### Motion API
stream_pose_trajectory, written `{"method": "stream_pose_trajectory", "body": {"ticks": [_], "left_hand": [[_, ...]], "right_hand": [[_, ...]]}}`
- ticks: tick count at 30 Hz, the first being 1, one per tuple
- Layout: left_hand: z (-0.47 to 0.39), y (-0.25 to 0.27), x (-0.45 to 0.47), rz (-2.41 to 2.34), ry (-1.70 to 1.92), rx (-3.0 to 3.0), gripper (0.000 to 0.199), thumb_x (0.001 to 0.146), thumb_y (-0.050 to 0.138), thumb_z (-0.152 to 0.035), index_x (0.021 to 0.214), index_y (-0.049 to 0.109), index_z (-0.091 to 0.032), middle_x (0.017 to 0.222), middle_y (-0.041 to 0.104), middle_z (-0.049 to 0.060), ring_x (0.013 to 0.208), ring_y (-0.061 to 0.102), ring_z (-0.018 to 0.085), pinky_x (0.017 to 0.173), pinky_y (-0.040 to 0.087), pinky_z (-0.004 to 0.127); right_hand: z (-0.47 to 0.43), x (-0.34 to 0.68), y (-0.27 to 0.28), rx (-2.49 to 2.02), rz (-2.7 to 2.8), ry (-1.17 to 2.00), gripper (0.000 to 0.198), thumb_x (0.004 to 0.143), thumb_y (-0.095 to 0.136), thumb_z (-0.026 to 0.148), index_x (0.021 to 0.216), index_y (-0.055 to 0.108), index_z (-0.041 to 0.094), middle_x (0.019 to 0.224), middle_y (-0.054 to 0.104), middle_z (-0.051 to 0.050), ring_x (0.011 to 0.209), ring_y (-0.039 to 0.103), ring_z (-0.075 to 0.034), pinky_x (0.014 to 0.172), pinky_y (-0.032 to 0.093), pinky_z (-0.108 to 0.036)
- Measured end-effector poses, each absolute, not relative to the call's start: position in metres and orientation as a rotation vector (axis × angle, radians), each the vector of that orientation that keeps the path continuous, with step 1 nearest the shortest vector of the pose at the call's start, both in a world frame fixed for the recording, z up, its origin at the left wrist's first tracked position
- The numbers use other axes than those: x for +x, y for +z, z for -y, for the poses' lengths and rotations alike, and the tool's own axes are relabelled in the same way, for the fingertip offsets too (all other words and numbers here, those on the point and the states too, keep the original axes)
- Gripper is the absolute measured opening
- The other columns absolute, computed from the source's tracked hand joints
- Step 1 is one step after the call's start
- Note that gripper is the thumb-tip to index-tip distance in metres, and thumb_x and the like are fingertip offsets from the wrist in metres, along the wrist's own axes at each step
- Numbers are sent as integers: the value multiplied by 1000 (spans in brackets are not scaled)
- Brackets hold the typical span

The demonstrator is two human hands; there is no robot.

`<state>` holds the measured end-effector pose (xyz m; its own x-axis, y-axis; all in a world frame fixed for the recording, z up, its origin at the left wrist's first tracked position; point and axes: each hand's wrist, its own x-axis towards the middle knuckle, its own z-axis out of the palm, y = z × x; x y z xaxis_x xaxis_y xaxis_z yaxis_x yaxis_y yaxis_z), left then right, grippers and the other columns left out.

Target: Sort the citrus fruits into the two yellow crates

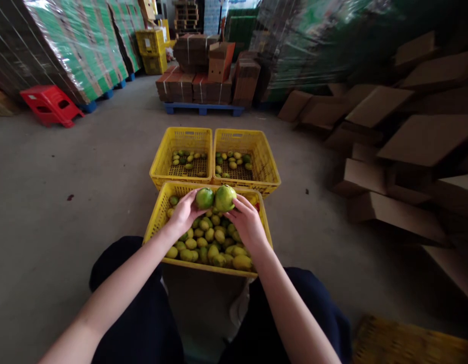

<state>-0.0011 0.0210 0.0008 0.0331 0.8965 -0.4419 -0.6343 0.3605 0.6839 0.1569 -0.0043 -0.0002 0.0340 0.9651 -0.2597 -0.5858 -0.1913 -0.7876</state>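
My left hand [185, 211] holds a dark green lemon [205, 198] with its fingers round the left side. A lighter, yellowish-green lemon [225, 197] is gripped by my right hand [248, 218]. The two fruits are side by side, almost touching, above the near yellow crate [152, 222]. Many green and yellow lemons [209, 235] lie loose in that crate, partly hidden by my hands and forearms. Something small and red [257, 206] shows by the crate's right wall.
Two more yellow crates, left [161, 156] and right [269, 162], stand just beyond, each with several lemons at the bottom. Flattened and open cardboard boxes [404, 212] pile up on the right. A red stool [51, 103], wrapped pallets [82, 45] and a blue pallet [203, 107] of cartons stand farther off.
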Motion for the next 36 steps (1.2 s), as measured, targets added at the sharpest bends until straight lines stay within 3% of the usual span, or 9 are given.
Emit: {"method": "stream_pose_trajectory", "body": {"ticks": [5, 7, 9, 12, 15, 19, 23, 28, 36], "left_hand": [[-17, 1, 10, -954, 1150, 276, 24, 94, 49, -32, 90, 64, -14, 94, 70, 8, 92, 66, 17, 80, 59, 29], [-16, 2, 11, -945, 1135, 350, 12, 89, 58, -27, 91, 63, -16, 98, 69, 6, 91, 67, 16, 83, 58, 30], [-16, 2, 11, -974, 1138, 436, 14, 83, 66, -21, 95, 61, -20, 98, 68, 3, 85, 69, 15, 81, 59, 32], [-18, 2, 9, -999, 1096, 540, 19, 82, 66, -30, 97, 61, -20, 84, 69, 3, 67, 69, 15, 67, 59, 29], [-21, 2, 10, -913, 1084, 500, 27, 85, 58, -40, 85, 64, -14, 66, 67, 5, 57, 66, 16, 57, 58, 27], [-22, 4, 17, -712, 1177, 230, 25, 85, 51, -32, 77, 64, -13, 69, 67, 7, 69, 68, 17, 68, 58, 26], [-25, 7, 25, -524, 1249, 107, 18, 82, 53, -22, 89, 67, -14, 82, 70, 6, 83, 68, 15, 81, 56, 25], [-32, 8, 32, -489, 1338, 6, 27, 88, 49, -39, 82, 67, -19, 78, 70, 3, 87, 67, 15, 89, 54, 31], [-41, 2, 43, -528, 1389, 21, 26, 84, 48, -30, 89, 70, -18, 82, 73, 5, 89, 68, 18, 91, 53, 32]], "right_hand": [[0, 150, -2, -987, 431, 1542, 11, 73, 68, 24, 81, 68, 17, 74, 70, 1, 59, 61, -12, 56, 49, -24], [0, 149, -2, -1002, 496, 1512, 15, 72, 69, 25, 85, 69, 17, 77, 71, 1, 64, 62, -13, 57, 49, -23], [-1, 149, -1, -999, 527, 1510, 17, 71, 70, 25, 87, 69, 18, 76, 71, 1, 64, 62, -13, 55, 48, -22], [-2, 149, 2, -980, 423, 1605, 15, 74, 62, 29, 80, 68, 17, 64, 68, -1, 53, 58, -15, 46, 45, -24], [-3, 150, 8, -849, 287, 1673, 21, 76, 52, 35, 72, 64, 18, 57, 65, -3, 48, 55, -16, 39, 42, -26], [-4, 150, 9, -613, 156, 1675, 23, 73, 47, 37, 76, 63, 20, 69, 69, -6, 61, 62, -18, 51, 52, -29], [-10, 147, 1, -485, 92, 1627, 27, 69, 52, 26, 92, 64, 18, 90, 73, -7, 80, 68, -21, 68, 57, -32], [-18, 137, -3, -448, -45, 1521, 23, 74, 56, 32, 92, 64, 19, 89, 74, -3, 85, 69, -19, 82, 57, -35], [-25, 124, -2, -506, -92, 1478, 21, 73, 60, 37, 86, 64, 22, 86, 74, -2, 88, 69, -17, 88, 55, -33]]}}
